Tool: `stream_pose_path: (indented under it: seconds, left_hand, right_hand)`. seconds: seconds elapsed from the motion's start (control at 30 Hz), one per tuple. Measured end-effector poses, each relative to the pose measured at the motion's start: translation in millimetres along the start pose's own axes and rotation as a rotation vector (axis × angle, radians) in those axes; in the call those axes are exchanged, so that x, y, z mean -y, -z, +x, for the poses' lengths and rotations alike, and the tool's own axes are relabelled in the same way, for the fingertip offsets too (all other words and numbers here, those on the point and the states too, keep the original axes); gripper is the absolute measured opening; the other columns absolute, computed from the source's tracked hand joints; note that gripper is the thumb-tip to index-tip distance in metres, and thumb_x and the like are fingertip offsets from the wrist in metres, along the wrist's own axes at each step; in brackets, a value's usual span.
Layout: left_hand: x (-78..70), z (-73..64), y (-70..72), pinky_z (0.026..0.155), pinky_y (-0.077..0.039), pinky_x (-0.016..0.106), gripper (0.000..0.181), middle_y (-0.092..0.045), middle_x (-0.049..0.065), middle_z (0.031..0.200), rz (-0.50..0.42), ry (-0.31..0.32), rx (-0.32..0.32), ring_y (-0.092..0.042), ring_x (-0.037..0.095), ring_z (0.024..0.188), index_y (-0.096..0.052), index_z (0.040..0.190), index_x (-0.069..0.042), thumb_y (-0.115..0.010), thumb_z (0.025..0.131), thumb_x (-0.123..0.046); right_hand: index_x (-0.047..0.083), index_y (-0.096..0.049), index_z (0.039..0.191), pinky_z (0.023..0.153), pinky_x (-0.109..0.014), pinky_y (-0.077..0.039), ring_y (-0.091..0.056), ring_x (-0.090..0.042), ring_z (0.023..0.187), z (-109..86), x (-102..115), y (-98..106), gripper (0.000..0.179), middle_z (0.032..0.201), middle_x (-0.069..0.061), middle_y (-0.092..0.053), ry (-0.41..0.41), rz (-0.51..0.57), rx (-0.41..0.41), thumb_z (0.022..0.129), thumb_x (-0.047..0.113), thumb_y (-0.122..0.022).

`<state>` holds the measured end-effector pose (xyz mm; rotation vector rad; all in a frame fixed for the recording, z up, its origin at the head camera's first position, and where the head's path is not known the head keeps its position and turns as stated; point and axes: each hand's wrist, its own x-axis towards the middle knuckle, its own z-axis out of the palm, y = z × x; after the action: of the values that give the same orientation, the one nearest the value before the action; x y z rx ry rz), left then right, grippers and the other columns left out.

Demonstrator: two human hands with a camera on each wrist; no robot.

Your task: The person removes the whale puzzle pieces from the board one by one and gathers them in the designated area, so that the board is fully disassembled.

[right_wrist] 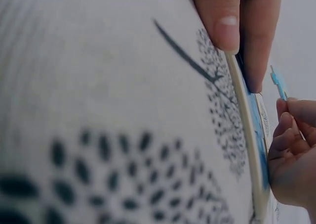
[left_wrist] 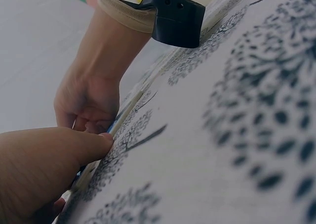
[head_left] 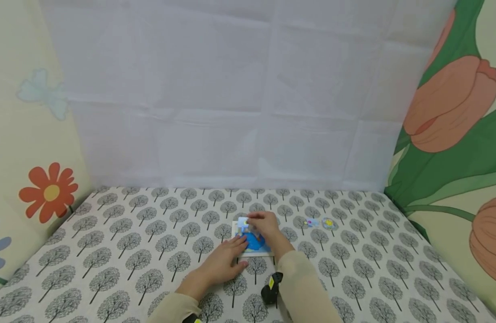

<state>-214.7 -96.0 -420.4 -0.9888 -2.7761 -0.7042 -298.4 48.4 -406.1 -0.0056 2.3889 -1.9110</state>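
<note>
A thin board with a pale rim [head_left: 257, 255] and a large blue patch, looking like a puzzle board, lies flat on the patterned cloth in the head view. My left hand [head_left: 223, 261] rests at its near left side, fingers extended onto the blue part. In the right wrist view, the left thumb [right_wrist: 227, 33] is right at the board's edge. Over the far part of the board, my right hand [head_left: 266, 225] pinches a light blue flat piece [head_left: 242, 222] between thumb and fingertips. That piece [right_wrist: 278, 83] stands raised above the board, seen nearly edge-on in the right wrist view.
To the right of the board lie two small loose pieces: a light blue one with pink [head_left: 312, 222] and one with a yellow figure [head_left: 328, 223]. The tree-print cloth [head_left: 171, 244] covers the table. A white curtain [head_left: 215, 98] hangs behind, with floral panels on both sides.
</note>
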Motion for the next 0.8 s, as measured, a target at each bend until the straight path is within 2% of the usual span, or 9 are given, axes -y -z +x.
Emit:
stream_pose_path:
  seconds: [0.23,0.53,0.8]
  left_hand:
    - [-1.3,-0.1,2.0,0.096,-0.022,0.05,0.05,-0.036,0.018,0.13,-0.004,0.01,0.006,-0.028,0.033,0.121,-0.045,0.122,0.006,-0.055,0.083,-0.023]
    - [-3.0,0.2,1.7,0.096,-0.022,0.05,0.049,-0.037,0.018,0.13,-0.004,0.017,0.009,-0.028,0.033,0.121,-0.045,0.122,0.006,-0.054,0.083,-0.024]
    - [-3.3,-0.4,1.3,0.097,-0.021,0.049,0.05,-0.036,0.017,0.131,0.004,0.026,0.011,-0.028,0.033,0.121,-0.044,0.123,0.004,-0.054,0.083,-0.025]
  right_hand:
    - [0.004,-0.065,0.091,0.06,-0.026,-0.046,-0.053,-0.016,0.071,5.8,0,8,0.013,0.083,-0.003,-0.062,-0.011,0.004,0.017,0.08,0.007,-0.06]
    - [0.002,-0.063,0.097,0.063,-0.028,-0.045,-0.052,-0.017,0.074,7.0,0,32,0.017,0.086,-0.004,-0.06,0.015,-0.03,0.031,0.082,0.008,-0.058]
    - [-0.001,-0.063,0.099,0.053,-0.027,-0.042,-0.05,-0.018,0.065,9.4,0,60,0.019,0.083,-0.005,-0.061,0.052,-0.095,0.015,0.082,0.006,-0.058]
